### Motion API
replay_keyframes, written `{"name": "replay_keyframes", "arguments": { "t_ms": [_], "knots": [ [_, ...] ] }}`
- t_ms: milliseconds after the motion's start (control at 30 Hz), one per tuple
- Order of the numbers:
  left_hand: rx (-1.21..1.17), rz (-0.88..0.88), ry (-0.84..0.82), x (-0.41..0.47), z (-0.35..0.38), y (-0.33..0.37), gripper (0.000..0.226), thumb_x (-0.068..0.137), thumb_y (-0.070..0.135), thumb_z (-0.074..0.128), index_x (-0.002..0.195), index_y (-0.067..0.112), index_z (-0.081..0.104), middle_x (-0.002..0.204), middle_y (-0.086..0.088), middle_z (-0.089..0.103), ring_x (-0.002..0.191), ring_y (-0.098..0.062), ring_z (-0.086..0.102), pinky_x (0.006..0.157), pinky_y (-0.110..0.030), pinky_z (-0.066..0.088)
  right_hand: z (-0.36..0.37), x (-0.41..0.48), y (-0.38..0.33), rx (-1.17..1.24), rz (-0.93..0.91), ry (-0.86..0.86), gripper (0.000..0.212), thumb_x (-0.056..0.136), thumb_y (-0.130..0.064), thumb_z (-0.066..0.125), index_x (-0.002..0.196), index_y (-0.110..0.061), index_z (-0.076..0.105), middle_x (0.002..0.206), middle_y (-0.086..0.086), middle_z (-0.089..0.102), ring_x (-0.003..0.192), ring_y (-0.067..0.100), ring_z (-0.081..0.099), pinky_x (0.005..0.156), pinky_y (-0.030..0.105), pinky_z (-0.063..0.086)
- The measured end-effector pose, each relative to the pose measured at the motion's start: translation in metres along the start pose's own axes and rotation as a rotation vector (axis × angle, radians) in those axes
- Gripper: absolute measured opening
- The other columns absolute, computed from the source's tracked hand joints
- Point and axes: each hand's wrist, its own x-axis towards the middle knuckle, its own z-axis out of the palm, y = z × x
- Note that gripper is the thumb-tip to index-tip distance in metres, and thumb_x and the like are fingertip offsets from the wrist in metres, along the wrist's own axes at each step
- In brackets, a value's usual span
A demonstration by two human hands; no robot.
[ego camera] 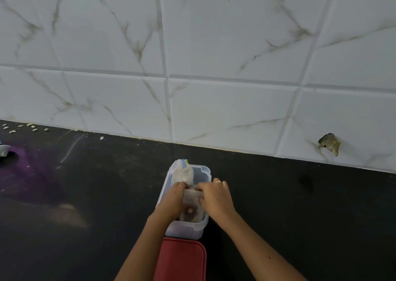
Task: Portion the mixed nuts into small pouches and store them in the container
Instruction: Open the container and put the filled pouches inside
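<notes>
A clear plastic container (202,170) stands on the black counter near the middle of the view. At its far end a filled pouch (183,172) stands upright. Both hands are over the container. My left hand (174,199) and my right hand (215,196) each pinch an end of a small clear pouch of nuts (191,196) held across the container's opening. More nuts in a pouch (190,213) show at the container's near end. A ring is on my right hand.
A red lid (181,259) lies flat on the counter just in front of the container. Loose pale nut pieces (20,127) are scattered at the far left by the tiled wall. A hole (329,144) marks the wall at right.
</notes>
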Motion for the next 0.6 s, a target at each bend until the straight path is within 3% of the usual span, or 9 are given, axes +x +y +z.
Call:
{"name": "replay_keyframes", "arguments": {
  "t_ms": [167, 267, 367, 433, 600],
  "knots": [
    [0.078, 0.09, 0.094, -0.008, 0.007, 0.003, 0.069, 0.084, 0.014, 0.063, 0.141, 0.009, 0.026, 0.145, -0.008, 0.032, 0.125, -0.022, 0.044, 0.1, -0.025, 0.037, -0.002, -0.011, 0.004, 0.097, -0.012, 0.101, 0.031, 0.091, -0.019, 0.046, 0.118, -0.024, 0.058, 0.118, -0.003, 0.061, 0.11, 0.019, 0.048, 0.093, 0.031, 0.038],
    [0.07, 0.138, 0.194, -0.015, 0.007, 0.003, 0.063, 0.086, 0.013, 0.06, 0.141, 0.009, 0.029, 0.146, -0.007, 0.034, 0.128, -0.022, 0.041, 0.105, -0.029, 0.035, -0.002, -0.021, 0.004, 0.17, -0.069, 0.18, 0.034, 0.09, -0.008, 0.047, 0.118, -0.023, 0.059, 0.119, -0.004, 0.058, 0.109, 0.018, 0.049, 0.093, 0.031, 0.04],
    [-0.008, 0.177, 0.301, -0.029, 0.01, 0.001, 0.057, 0.087, 0.01, 0.058, 0.139, 0.01, 0.035, 0.144, -0.004, 0.038, 0.13, -0.02, 0.039, 0.106, -0.028, 0.033, 0.006, -0.038, 0.003, 0.186, -0.157, 0.319, 0.036, 0.075, 0.008, 0.057, 0.1, -0.015, 0.066, 0.104, 0.002, 0.061, 0.092, 0.023, 0.057, 0.078, 0.034, 0.049],
    [-0.061, 0.19, 0.346, -0.038, 0.012, -0.002, 0.053, 0.086, 0.009, 0.058, 0.137, 0.012, 0.04, 0.142, -0.003, 0.042, 0.13, -0.02, 0.04, 0.106, -0.03, 0.035, 0.012, -0.052, 0.004, 0.163, -0.192, 0.379, 0.031, 0.068, 0.008, 0.063, 0.09, -0.014, 0.065, 0.097, 0.004, 0.06, 0.084, 0.022, 0.058, 0.069, 0.032, 0.052],
    [-0.117, 0.241, 0.448, -0.066, 0.019, -0.006, 0.042, 0.086, 0.004, 0.057, 0.128, 0.01, 0.052, 0.137, -0.005, 0.047, 0.126, -0.02, 0.042, 0.103, -0.027, 0.037, 0.019, -0.086, 0.006, 0.171, -0.323, 0.367, 0.019, 0.076, -0.001, 0.052, 0.083, -0.018, 0.056, 0.092, -0.001, 0.055, 0.082, 0.012, 0.048, 0.071, 0.018, 0.035]
  ]
}}
